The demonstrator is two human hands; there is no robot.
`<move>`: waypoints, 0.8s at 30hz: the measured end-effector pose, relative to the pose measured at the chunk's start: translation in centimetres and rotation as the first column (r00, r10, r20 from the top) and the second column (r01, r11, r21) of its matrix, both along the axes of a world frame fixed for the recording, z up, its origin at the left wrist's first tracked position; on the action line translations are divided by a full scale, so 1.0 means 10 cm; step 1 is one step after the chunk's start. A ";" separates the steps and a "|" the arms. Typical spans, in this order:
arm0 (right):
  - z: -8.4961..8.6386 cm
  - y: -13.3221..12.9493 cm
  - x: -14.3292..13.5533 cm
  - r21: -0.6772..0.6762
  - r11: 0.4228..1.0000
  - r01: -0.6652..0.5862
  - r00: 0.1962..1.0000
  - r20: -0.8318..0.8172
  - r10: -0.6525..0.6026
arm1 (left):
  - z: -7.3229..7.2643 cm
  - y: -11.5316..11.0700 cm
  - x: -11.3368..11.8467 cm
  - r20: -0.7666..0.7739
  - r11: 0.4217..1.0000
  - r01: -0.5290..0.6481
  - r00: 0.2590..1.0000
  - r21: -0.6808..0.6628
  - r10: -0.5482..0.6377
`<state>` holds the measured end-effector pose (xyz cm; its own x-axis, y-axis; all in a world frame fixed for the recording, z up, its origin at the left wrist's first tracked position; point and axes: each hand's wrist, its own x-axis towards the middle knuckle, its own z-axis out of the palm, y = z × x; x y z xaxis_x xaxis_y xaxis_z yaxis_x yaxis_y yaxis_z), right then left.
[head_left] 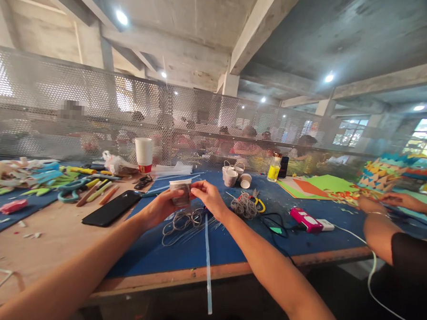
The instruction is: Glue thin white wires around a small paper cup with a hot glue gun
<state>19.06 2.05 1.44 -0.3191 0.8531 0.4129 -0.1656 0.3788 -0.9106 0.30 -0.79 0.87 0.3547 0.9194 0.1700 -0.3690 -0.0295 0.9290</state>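
My left hand (163,206) is wrapped round a small paper cup (180,188) with a white rim and grey-brown sides, held upright above the blue mat (151,257). My right hand (209,197) is closed in a pinch at the cup's right side; what lies between its fingertips is too small to make out. Below the hands, loose grey cord (176,232) lies in loops on the mat. A long translucent glue stick (208,265) runs from under my right hand past the table's front edge. Beyond are several small cord-covered cups (230,176), one on its side.
Right of my hands lie a cord bundle (246,205), yellow-handled scissors (259,205) and a pink device (306,220) with cables. A black phone (111,208), blue scissors (70,189) and a paper cup stack (143,152) are leftward. A co-worker's arm (378,230) reaches in at right.
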 end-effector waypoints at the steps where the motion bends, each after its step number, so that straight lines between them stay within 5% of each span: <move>1: -0.01 0.00 0.00 0.012 1.000 0.000 1.000 0.007 -0.001 | 0.01 -0.01 0.01 -0.001 1.000 -0.006 1.000 -0.005 0.006; 11: -0.04 -0.06 -0.03 0.092 0.996 -0.016 0.996 0.090 0.007 | -0.05 0.01 0.01 0.030 0.999 -0.033 0.999 -0.044 0.034; 24: 0.02 -0.18 0.00 0.393 0.919 0.016 0.932 0.328 -0.156 | -0.06 0.02 0.05 0.025 0.994 -0.103 0.994 -0.045 0.104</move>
<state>19.06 0.24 1.69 -0.4334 0.6852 0.5854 0.1820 0.7027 -0.6878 0.76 -0.55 0.24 0.2530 0.9577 0.1372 -0.3915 -0.0284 0.9198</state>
